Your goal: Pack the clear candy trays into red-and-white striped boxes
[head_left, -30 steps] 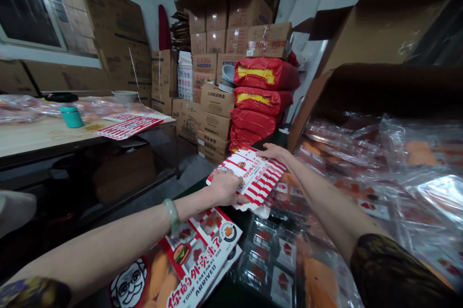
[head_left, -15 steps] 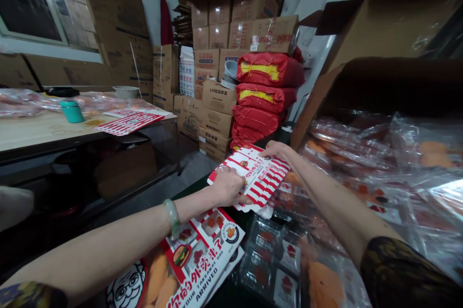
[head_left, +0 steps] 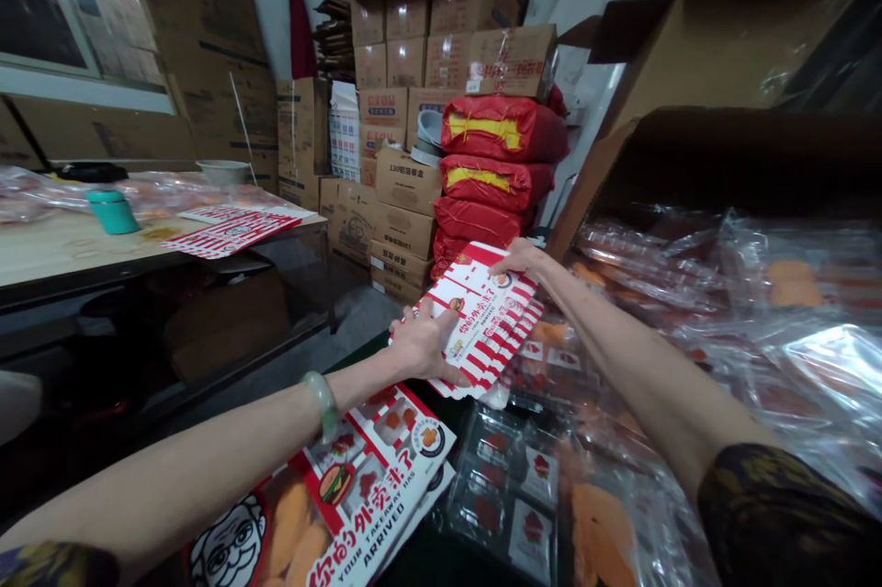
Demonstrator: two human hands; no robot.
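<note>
A stack of red-and-white striped printed cardboard sheets [head_left: 482, 316] is between my two hands. My left hand [head_left: 424, 344] grips its near left edge, thumb lying on top. At the far right corner my right hand [head_left: 522, 261] has its fingers closed on the stack. Below my left forearm lies a printed takeaway package [head_left: 372, 495] with a burger picture and orange pieces showing. Next to it sits a clear tray [head_left: 492, 486] with dark red pieces in compartments. Bagged orange pieces [head_left: 603, 527] lie to the right of that tray.
A large open carton [head_left: 661, 146] with clear plastic packs [head_left: 772, 293] stands at the right. Red wrapped bundles [head_left: 503, 174] and cartons [head_left: 406, 178] are stacked ahead. On the left, a table [head_left: 41, 252] bears a teal jar [head_left: 114, 212] and striped sheets [head_left: 234, 233].
The stack has risen slightly and tilted more toward me. My left hand's fingers have shifted from a tight curl to a wider hold along its left edge.
</note>
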